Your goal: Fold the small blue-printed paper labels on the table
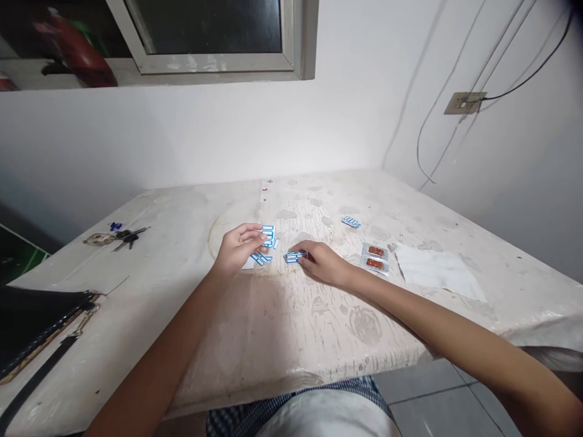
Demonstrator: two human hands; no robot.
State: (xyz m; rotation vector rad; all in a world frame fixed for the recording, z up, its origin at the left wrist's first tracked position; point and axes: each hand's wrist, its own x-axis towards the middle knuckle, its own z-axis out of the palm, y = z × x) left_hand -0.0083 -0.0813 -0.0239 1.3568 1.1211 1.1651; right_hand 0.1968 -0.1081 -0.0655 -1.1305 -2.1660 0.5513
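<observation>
Over the middle of the table, my left hand [241, 246] is closed, thumb and fingers pinching a small white piece with blue rectangular outlines [268, 229]. Below its fingertips lie more white pieces with blue lines [261, 259], partly hidden by the hand. My right hand [322, 260] rests on the tabletop, closed around a small white-and-blue block [294, 257] that looks like a stack of such pieces. A gap separates the two hands. Farther back on the right sits another blue-marked white piece [351, 222], apart from both hands.
Right of my right hand lie a silvery pack with two reddish-brown windows [375, 258] and a white cloth or tissue [437, 270]. Keys [130, 238] lie at the left, near a black bag [40, 328]. A cable hangs by the wall socket [464, 103].
</observation>
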